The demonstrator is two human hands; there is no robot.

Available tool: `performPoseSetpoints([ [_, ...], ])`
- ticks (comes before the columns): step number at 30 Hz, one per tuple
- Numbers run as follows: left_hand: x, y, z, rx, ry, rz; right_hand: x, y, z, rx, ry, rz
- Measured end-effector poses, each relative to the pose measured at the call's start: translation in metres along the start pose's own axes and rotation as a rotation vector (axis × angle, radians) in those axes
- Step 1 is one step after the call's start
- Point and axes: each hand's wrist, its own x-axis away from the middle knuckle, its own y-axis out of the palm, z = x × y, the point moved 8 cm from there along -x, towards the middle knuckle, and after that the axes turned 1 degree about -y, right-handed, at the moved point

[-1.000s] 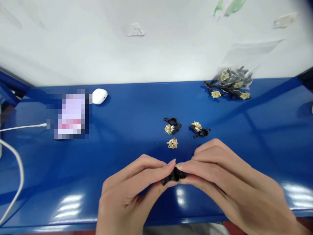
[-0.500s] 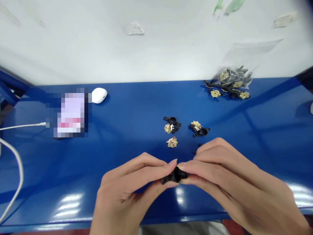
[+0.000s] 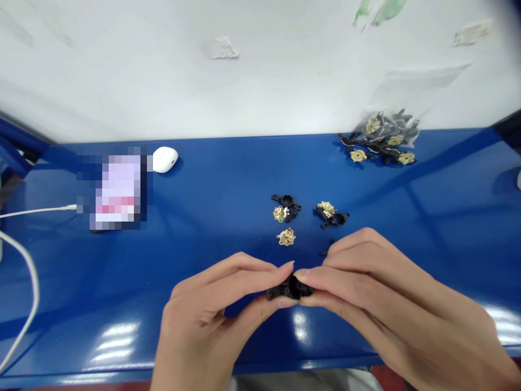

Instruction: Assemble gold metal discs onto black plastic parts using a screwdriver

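Observation:
Near the table's front, a small black plastic housing (image 3: 290,289) is pinched between both hands. My left hand (image 3: 222,304) grips its left side between thumb and forefinger. On its right side, my right hand (image 3: 378,301) does the same, with fingertips partly covering it. Just beyond the hands lies a round brass-coloured metal plate (image 3: 287,237) with small tabs. Behind it are another black housing (image 3: 287,200) and a second brass plate (image 3: 280,213). To the right rest a third brass plate (image 3: 326,208) and a black housing (image 3: 338,219). A dark piece (image 3: 324,253) is mostly hidden by my right hand.
A clear plastic bag (image 3: 393,127) of black-and-brass parts sits at the back right, with several assembled parts (image 3: 359,156) before it. At left are a blurred-out phone (image 3: 118,187), a white earbud case (image 3: 165,159) and a white cable (image 3: 30,271). A white wall (image 3: 268,92) borders the blue table (image 3: 211,190).
Both hands keep hold of the black housing, which has tilted slightly and risen a little in view. The parts on the table lie where they were.

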Motion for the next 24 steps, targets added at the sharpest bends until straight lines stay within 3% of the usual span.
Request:
performPoseSetpoints([
  [13, 0.002, 0.002, 0.010, -0.045, 0.082, -0.064, -0.008, -0.002, -0.005, -0.041, -0.055, -0.002],
  [19, 0.002, 0.002, 0.009, -0.042, 0.104, -0.057, -0.013, -0.008, -0.005, -0.058, -0.044, 0.065],
  [24, 0.001, 0.003, 0.007, 0.035, 0.170, -0.096, -0.016, -0.013, -0.005, -0.061, -0.035, 0.005],
])
